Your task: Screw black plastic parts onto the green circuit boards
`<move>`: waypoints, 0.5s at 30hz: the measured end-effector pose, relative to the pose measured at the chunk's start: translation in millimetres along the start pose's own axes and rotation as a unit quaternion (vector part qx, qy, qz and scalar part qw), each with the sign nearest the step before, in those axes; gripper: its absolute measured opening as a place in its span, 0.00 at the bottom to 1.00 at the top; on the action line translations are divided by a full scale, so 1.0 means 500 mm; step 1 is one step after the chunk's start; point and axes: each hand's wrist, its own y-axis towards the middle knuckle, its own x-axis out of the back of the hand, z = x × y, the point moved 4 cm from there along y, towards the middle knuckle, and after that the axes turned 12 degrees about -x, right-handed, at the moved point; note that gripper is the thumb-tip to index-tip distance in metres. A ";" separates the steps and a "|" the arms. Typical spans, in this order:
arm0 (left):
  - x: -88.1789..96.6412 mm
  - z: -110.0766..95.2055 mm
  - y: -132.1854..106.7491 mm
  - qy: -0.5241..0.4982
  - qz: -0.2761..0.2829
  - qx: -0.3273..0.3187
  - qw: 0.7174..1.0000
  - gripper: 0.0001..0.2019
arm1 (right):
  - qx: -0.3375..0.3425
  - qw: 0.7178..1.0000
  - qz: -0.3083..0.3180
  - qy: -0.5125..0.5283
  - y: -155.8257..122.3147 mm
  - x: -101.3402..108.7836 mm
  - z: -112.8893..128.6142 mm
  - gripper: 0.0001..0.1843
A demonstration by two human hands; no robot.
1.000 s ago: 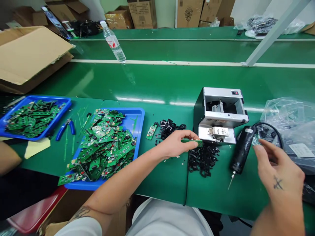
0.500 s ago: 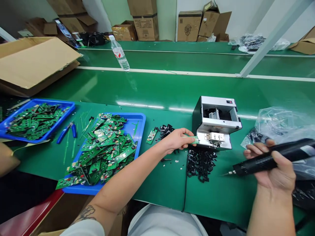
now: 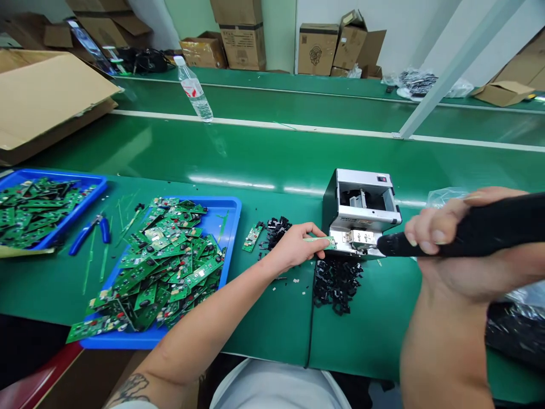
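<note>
My left hand (image 3: 293, 245) pinches a small green circuit board (image 3: 322, 242) and holds it against the front of a grey and white screw feeder machine (image 3: 360, 211). My right hand (image 3: 464, 250) is wrapped round a black electric screwdriver (image 3: 468, 227). Its tip points left at the feeder's front outlet, close to the board. A heap of small black plastic parts (image 3: 338, 278) lies on the green bench just below the feeder.
A blue tray (image 3: 232, 213) piled with green circuit boards lies left of my arm; a second blue tray (image 3: 80, 184) stands at far left. Blue pliers (image 3: 90, 232) lie between them. A water bottle (image 3: 193, 88), an open carton (image 3: 46, 96) and a plastic bag (image 3: 517, 324) are around.
My right hand took the screwdriver off the bench, raised it and swung its tip left to the feeder's front. My left hand kept the board at the feeder.
</note>
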 end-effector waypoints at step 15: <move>0.000 -0.007 -0.004 0.035 -0.009 0.010 0.999 0.12 | -0.046 0.995 0.084 -0.019 -0.017 -0.014 -0.051 0.33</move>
